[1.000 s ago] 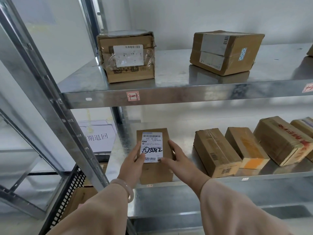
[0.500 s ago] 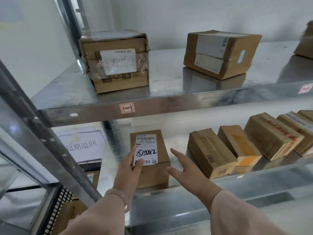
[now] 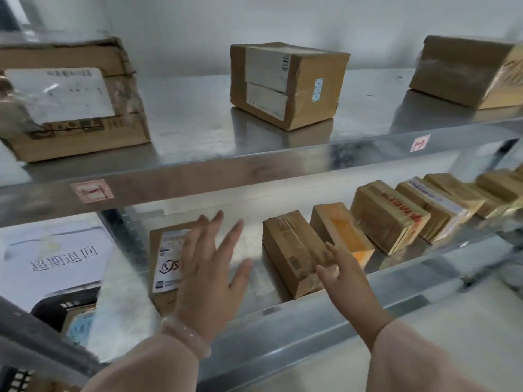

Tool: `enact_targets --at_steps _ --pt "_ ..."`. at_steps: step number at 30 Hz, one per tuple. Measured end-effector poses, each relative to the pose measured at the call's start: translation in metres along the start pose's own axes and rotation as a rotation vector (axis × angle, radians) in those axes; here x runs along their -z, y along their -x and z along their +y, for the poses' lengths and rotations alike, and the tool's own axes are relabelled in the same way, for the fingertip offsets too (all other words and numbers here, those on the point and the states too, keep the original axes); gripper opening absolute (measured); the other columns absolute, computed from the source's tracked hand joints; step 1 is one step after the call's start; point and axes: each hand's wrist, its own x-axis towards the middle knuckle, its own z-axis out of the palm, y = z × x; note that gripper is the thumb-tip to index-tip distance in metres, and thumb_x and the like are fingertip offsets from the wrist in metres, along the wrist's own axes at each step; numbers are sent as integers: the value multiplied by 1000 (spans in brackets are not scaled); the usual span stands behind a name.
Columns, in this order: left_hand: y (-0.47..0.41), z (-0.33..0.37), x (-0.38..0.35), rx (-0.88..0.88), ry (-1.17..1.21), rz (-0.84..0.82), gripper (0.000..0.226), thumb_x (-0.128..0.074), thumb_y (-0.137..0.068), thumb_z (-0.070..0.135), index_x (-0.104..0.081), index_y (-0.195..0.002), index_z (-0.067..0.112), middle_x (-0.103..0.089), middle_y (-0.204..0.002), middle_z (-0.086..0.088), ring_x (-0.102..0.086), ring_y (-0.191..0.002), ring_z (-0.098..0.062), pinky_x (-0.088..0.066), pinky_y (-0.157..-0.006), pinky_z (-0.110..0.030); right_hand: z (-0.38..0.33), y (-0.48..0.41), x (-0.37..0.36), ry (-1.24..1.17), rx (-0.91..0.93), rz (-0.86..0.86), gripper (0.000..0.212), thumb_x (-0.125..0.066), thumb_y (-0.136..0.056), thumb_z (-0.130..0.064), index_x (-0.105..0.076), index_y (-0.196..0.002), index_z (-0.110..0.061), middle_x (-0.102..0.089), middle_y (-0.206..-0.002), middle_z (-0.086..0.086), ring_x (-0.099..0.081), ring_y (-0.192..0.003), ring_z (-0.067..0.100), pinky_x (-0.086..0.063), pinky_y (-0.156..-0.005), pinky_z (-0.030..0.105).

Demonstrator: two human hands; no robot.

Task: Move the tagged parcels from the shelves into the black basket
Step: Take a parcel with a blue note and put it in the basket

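On the lower shelf (image 3: 283,323), left end, the tagged parcel (image 3: 167,258) lies with its white label up; the label bears a handwritten mark. The left hand (image 3: 206,275) is over the parcel's right part, fingers (image 3: 215,224) straight and spread wide, holding nothing. Whether it touches the parcel: cannot tell, motion blur. The right hand (image 3: 345,275) is at the near end of the next box (image 3: 291,247), fingers loosely extended, not closed round it, tips at its top edge. Further right a row of boxes (image 3: 390,216) runs along the shelf. The upper shelf (image 3: 226,171) carries three boxes (image 3: 285,83), well apart. The basket (image 3: 45,306) sits low left, below a paper sign (image 3: 56,258).
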Motion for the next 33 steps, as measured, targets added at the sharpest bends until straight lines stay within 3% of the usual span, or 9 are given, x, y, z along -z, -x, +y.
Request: enact_targets --at_steps 2,6,12,15,19,21,26,29,33 --pt "-6 26 -23 40 60 -134 55 -50 -94 45 -37 -147 35 -23 -159 8 -10 -149 -15 -13 -120 -38 5 -14 7 -12 36 -46 55 -58 -92 -31 -38 -143 -27 -42 -144 -3 -39 -129 14 -31 -104 28" --pt "-14 63 -82 410 260 -453 59 -49 -98 44 -22 -150 42 -8 -161 16 -6 -149 -11 -15 -119 -32 24 -37 23 -5 122 -155 55 -59 -92 -30 -38 -142 -28 -44 -138 -10 -40 -120 5 -30 -98 20" --pt "-30 87 -151 653 330 -538 61 -43 -102 36 -14 -155 28 5 -163 13 -2 -151 -15 -13 -122 -34 49 -73 40 -144 68 -334 51 -58 -91 -36 -42 -140 -34 -48 -133 -15 -46 -124 8 -38 -107 31" --pt "-30 85 -165 724 295 -506 63 -42 -101 37 -13 -156 22 9 -162 13 -2 -151 -16 -13 -122 -34 51 -81 35 -197 39 -499 46 -53 -94 -37 -41 -139 -33 -49 -133 -14 -50 -116 6 -40 -99 23" --pt "-28 78 -165 742 193 -386 57 -40 -102 36 -23 -154 19 -10 -163 8 -16 -149 -16 -15 -120 -31 48 -84 32 -301 48 -588 39 -42 -100 -35 -42 -139 -32 -47 -135 -12 -48 -114 5 -40 -91 16" --pt "-33 77 -160 845 201 -323 63 -42 -99 47 -26 -153 19 -22 -159 3 -26 -145 -20 -23 -117 -35 49 -85 31 -373 62 -614 36 -39 -100 -37 -45 -136 -39 -48 -136 -14 -48 -119 3 -41 -98 19" --pt "-38 63 -157 951 331 -248 95 -55 -63 83 -38 -142 32 -44 -141 2 -48 -124 -23 -44 -107 -44 43 -86 30 -440 121 -746 30 -39 -101 -36 -47 -125 -51 -48 -127 -28 -45 -111 -16 -36 -79 -3" --pt "-29 54 -152 1068 708 -157 83 -61 -62 74 -44 -134 36 -56 -131 -2 -58 -115 -27 -51 -98 -50 45 -87 29 -442 138 -668 28 -36 -101 -41 -41 -122 -59 -40 -133 -29 -41 -118 -12 -32 -91 3" --pt "-15 55 -146 1210 1352 24 47 -50 -94 50 -53 -131 22 -66 -122 -14 -63 -110 -39 -52 -91 -58 48 -95 28 -446 136 -569 38 -33 -99 -50 -28 -135 -58 -28 -149 -24 -28 -137 2 -22 -108 23"
